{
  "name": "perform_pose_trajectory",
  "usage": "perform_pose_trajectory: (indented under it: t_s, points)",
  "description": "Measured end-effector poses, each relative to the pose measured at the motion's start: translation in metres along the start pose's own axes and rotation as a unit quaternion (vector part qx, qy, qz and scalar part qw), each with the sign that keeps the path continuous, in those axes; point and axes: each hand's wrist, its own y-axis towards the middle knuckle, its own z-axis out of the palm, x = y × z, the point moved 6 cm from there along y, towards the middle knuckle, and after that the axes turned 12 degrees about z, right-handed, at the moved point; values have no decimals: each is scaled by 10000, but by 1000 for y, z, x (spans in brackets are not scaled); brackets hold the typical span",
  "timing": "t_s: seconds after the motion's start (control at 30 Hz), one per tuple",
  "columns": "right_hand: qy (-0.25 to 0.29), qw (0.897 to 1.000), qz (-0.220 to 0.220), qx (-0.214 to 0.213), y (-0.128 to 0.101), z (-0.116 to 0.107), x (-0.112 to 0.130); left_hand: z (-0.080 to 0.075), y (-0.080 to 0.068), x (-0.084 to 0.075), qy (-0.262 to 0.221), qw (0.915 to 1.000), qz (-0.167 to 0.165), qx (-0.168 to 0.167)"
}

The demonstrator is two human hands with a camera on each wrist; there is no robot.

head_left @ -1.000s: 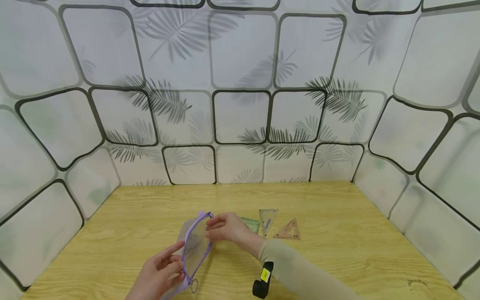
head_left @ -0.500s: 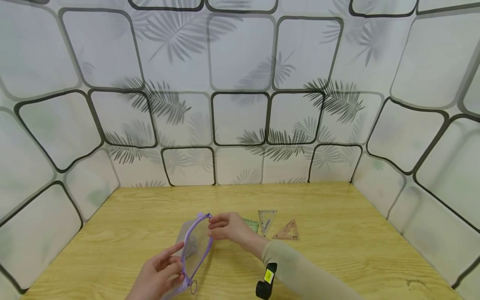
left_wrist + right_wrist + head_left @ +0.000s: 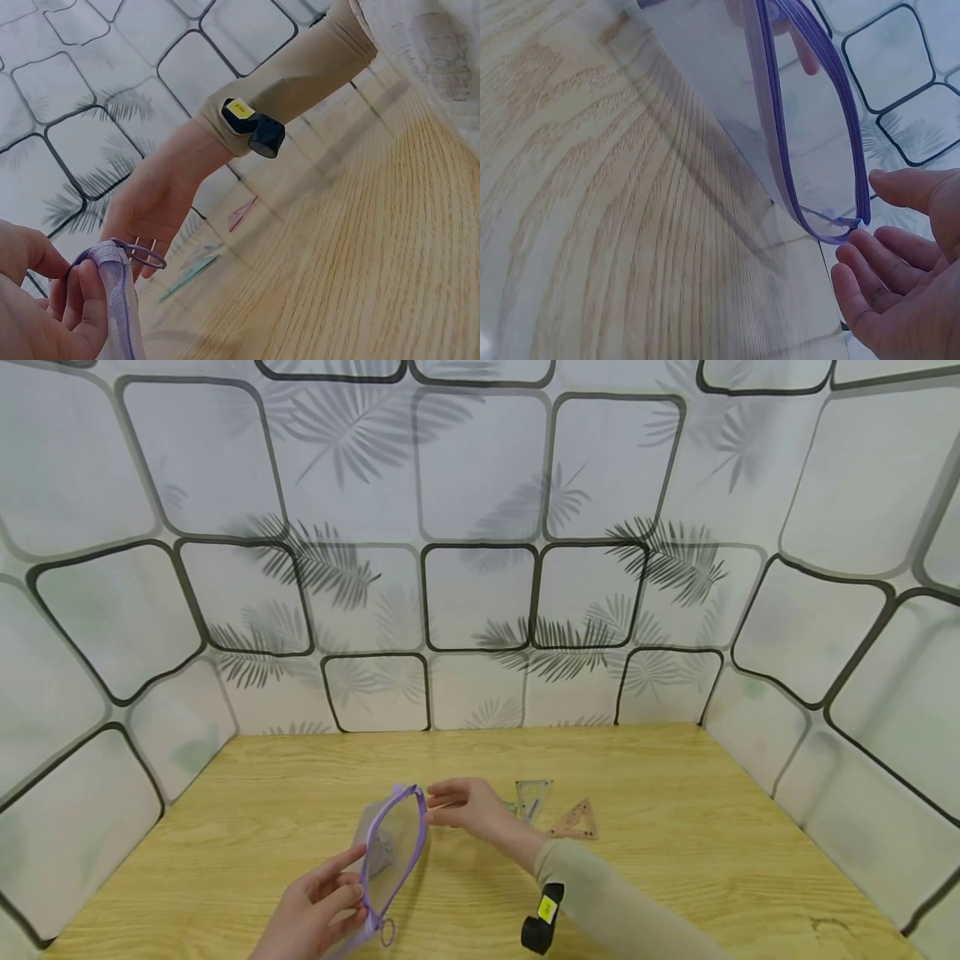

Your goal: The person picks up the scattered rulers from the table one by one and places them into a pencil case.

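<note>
A see-through zip pouch [image 3: 371,822] with a purple zipper stands tilted with its mouth gaping. My left hand [image 3: 318,902] pinches its near rim close to the zipper's ring pull [image 3: 142,253]. A pale greyish shape [image 3: 381,852] shows inside the pouch. At the far end of the mouth is my right hand [image 3: 468,810], fingers loosely bent and thumb apart, fingertips right at the zipper corner [image 3: 855,225]. Nothing shows between its thumb and fingers in the right wrist view.
Right of the pouch lie a clear set square [image 3: 534,799] and a pink set square [image 3: 576,821] on the wooden table [image 3: 675,877]. A green ruler-marked piece [image 3: 512,807] is mostly hidden behind my right hand. Patterned cloth walls [image 3: 480,593] enclose the table.
My right hand has moved from inside the pouch's mouth out to the right, to its edge. The pouch's mouth gapes slightly wider, and the left hand keeps its grip.
</note>
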Motion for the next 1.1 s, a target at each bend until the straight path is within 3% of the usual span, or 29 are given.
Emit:
perform_pose_trajectory:
  t_s: [1.1]
  points:
    - [-710, 9965, -138, -428, 3, -29, -14, -1, -2, -4, 29, 9999, 1, 139]
